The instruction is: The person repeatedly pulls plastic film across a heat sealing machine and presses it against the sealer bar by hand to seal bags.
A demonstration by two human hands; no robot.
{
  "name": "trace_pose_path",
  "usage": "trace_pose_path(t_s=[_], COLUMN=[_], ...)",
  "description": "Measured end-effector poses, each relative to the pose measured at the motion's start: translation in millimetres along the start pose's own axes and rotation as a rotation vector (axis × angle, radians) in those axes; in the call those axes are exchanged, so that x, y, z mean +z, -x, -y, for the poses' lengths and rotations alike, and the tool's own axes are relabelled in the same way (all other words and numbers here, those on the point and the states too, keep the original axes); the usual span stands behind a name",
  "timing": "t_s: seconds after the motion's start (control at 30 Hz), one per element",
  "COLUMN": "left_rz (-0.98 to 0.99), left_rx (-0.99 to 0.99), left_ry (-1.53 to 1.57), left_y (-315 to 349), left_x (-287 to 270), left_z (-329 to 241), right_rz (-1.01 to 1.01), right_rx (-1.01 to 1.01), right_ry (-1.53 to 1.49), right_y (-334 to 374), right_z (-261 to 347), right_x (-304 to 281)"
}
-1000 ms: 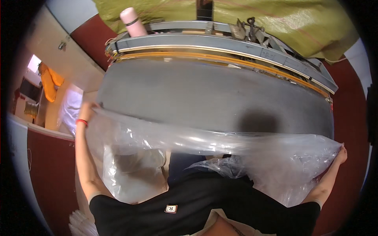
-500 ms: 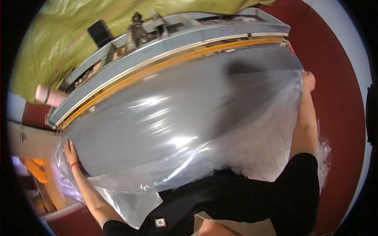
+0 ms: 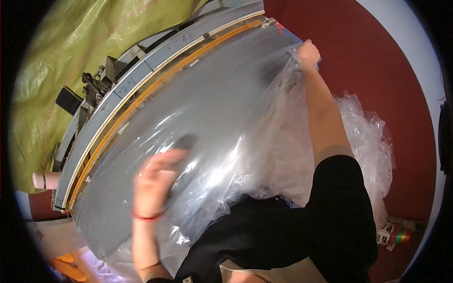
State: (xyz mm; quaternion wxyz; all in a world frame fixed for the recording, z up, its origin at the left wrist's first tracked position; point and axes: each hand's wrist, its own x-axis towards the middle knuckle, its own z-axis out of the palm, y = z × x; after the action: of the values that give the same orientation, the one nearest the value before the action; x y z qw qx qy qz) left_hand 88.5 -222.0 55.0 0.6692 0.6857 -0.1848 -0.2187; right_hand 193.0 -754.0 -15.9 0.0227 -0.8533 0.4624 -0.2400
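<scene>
Two bare hands work over one clear plastic sheet, which lies across one long table with a grey top and gathers in bright folds on the side nearest the person. The right hand is closed at the table's far right corner, pinching a bunched edge of the sheet, with creases fanning out from the fist. The left hand is over the middle of the near half, blurred, so I cannot tell whether its fingers are spread or pressed together, nor whether they touch the film. One red bracelet circles the left wrist.

Along the table's far side run one grey-blue metal beam and, next to it, an orange strip (perhaps more than one, too close together to count). One pink cylinder with a dark band lies by the beam's left end. One yellow-green cover fills the upper left. To the right, one crumpled mass of clear plastic hangs beside the right arm, above one dark red floor; one small object with coloured bands is near its lower end.
</scene>
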Motion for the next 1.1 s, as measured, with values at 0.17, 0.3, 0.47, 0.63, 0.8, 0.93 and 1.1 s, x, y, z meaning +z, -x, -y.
trace_pose_path(t_s=[0.17,0.3,0.47,0.63,0.8,0.93,1.1], left_rz=[0.225,0.076,0.809,0.107,-0.429,0.153,-0.795], left_rx=[0.425,0.184,0.272,0.457,0.676,-0.174,-0.151], left_ry=[-0.47,-0.557,0.263,0.949,0.74,-0.507,-0.417], left_y=[-44,-67,-32,75,135,155,184], left_x=[148,168,97,-16,-32,19,-41], left_z=[33,61,-9,12,-5,66,31], right_rz=[0.014,0.011,0.002,0.021,0.032,0.027,0.068], right_rx=[-0.062,-0.073,-0.097,-0.079,-0.067,-0.097,-0.091], right_ry=[-0.06,-0.071,-0.064,0.039,0.027,0.025,-0.01], right_y=[0,3,3,2,4,13,9], right_z=[11,8,9,6,8,21,14], right_x=[13,8,4,1,2,-13,3])
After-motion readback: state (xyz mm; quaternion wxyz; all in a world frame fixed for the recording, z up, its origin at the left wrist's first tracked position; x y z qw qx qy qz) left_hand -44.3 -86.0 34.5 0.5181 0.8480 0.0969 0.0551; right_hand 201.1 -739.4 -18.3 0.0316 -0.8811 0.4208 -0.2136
